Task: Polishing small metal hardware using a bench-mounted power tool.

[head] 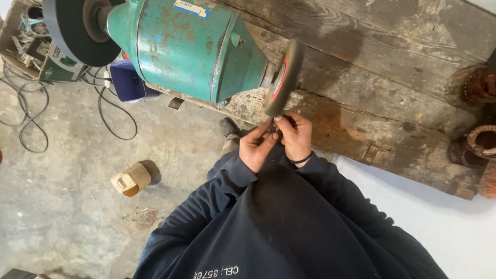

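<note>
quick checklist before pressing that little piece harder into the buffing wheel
1. Grip on the small dark piece: pinched between left hand and right hand; ok.
2. Fingertip clearance: fingertips sit right under the buffing wheel; not ok.
3. Wheel state: rim looks blurred, seems to be spinning; cannot tell the speed.
4. Sleeves: dark cuffs sit snug at both wrists; ok.
5. Black wristband on the right wrist near the wheel: not ok.
6. Green motor housing seated on the wooden bench: ok.

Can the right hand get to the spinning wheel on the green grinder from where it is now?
Probably yes: the right hand sits just below the wheel, nothing between them. Both hands pinch a small dark piece there.
</note>
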